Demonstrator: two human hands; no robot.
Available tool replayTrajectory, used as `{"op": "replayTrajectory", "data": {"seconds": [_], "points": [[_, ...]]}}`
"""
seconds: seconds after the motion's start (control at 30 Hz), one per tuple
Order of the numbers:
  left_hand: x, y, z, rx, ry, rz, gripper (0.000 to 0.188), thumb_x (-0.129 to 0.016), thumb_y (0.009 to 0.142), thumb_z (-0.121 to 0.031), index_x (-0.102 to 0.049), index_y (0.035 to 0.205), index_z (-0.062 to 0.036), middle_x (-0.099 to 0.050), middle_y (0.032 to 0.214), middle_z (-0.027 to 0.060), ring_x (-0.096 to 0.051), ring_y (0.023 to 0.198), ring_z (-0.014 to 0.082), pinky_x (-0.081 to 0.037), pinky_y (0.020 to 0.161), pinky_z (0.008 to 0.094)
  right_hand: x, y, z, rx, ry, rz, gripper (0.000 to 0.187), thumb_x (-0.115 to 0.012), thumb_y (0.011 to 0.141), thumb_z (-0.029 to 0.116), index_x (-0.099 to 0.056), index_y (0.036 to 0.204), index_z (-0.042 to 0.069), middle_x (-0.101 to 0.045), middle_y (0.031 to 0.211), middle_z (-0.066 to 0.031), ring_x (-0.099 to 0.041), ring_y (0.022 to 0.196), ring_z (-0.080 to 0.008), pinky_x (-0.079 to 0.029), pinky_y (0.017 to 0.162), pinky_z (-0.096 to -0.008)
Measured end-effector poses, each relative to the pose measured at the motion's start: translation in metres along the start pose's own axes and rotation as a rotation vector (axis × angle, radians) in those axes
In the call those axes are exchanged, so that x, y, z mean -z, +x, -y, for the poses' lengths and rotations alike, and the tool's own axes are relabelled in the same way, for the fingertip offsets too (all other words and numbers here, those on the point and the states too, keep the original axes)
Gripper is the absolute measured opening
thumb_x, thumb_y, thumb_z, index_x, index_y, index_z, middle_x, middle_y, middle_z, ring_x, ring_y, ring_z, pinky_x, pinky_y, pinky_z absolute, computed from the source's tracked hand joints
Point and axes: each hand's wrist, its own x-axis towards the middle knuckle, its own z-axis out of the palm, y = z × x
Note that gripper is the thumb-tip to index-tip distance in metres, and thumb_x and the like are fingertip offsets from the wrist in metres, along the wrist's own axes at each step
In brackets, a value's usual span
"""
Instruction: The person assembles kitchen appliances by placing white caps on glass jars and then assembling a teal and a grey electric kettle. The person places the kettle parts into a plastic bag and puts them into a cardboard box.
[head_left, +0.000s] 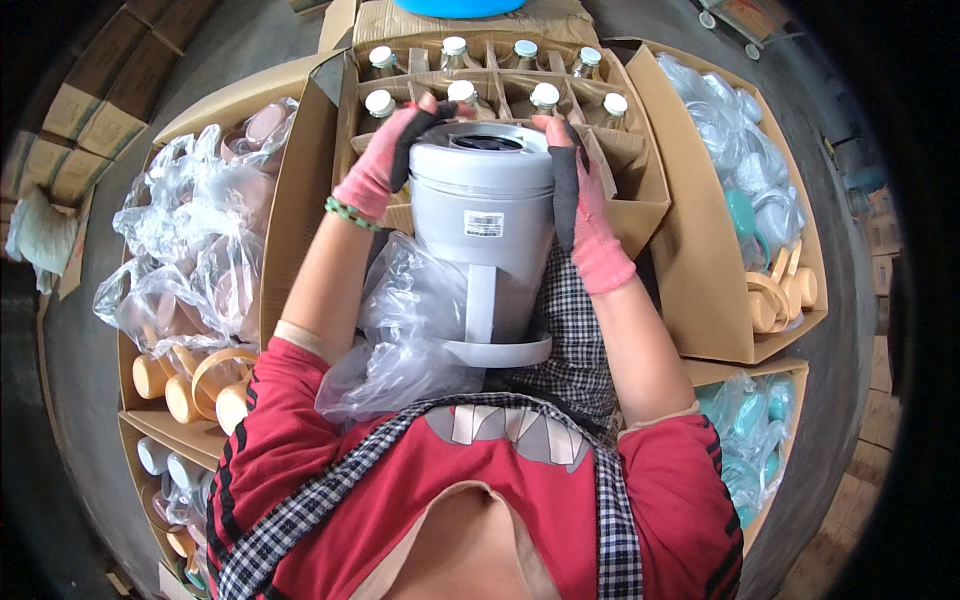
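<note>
Two hands make the grip: left hand and right hand hold opposite sides of the grey jug over the checked cloth. Uneven pressure could tip it onto the plastic bag or against the capped bottles.

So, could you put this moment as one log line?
left hand: holds grey container, left side | right hand: holds its right side | clear bag: beside container | carton: beyond, holding capped bottles

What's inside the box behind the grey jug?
Glass bottles with pale caps, standing between cardboard dividers. The dividers and grey jug hide the bottles' bottoms and anything lower down.
</note>
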Motion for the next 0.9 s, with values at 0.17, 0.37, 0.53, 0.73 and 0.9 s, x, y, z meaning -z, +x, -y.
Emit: {"op": "replayTrajectory", "data": {"seconds": [0.17,0.37,0.53,0.73,0.9], "points": [[-0.073,-0.03,0.0,-0.35,1.289,-0.35,0.036,-0.042,0.086,-0.032,-0.062,0.088,-0.0034,-0.057,0.096,0.0211,-0.052,0.091,0.036,-0.04,0.08,0.0357,0.035,0.042,-0.067,-0.22,0.733,0.446,0.046,-0.047,0.08,0.023,-0.043,0.117,-0.003,-0.052,0.11,-0.0113,-0.05,0.098,-0.0173,-0.038,0.088,-0.0269],[-0.04,-0.032,-0.007,-0.154,0.859,-0.29,0.034,-0.043,0.087,-0.03,-0.057,0.102,-0.0031,-0.057,0.097,0.0145,-0.054,0.094,0.0205,-0.041,0.083,0.0285,0.024,0.029,-0.059,-0.091,0.569,0.285,0.055,-0.038,0.087,0.041,-0.042,0.119,-0.004,-0.048,0.116,-0.0136,-0.046,0.105,-0.0179,-0.034,0.091,-0.0277],[0.001,-0.001,0.009,0.051,-0.267,0.034,0.06,-0.041,0.084,-0.048,-0.047,0.112,0.0052,-0.055,0.104,0.017,-0.054,0.094,0.0209,-0.044,0.083,0.0311,0.009,0.006,-0.042,-0.015,0.397,0.096,0.059,-0.034,0.088,0.047,-0.043,0.117,-0.004,-0.05,0.113,-0.0138,-0.047,0.103,-0.0189,-0.034,0.091,-0.0273],[-0.089,-0.05,0.017,-0.462,1.149,-0.475,0.051,-0.055,0.077,-0.041,-0.051,0.101,0.0035,-0.052,0.096,0.0237,-0.05,0.089,0.0314,-0.04,0.079,0.0358,0.034,0.05,-0.07,-0.345,0.788,0.367,0.049,-0.044,0.088,0.026,-0.029,0.129,0.003,-0.038,0.126,-0.0114,-0.043,0.111,-0.0178,-0.035,0.094,-0.0299],[-0.024,-0.032,0.008,-0.134,0.445,-0.179,0.054,-0.057,0.076,-0.042,-0.05,0.107,0.0019,-0.056,0.098,0.0133,-0.052,0.089,0.0196,-0.041,0.08,0.0322,0.033,0.032,-0.069,-0.092,0.789,0.499,0.048,-0.039,0.089,0.032,-0.035,0.125,0.001,-0.042,0.123,-0.0105,-0.04,0.113,-0.0175,-0.029,0.098,-0.0292]]}}
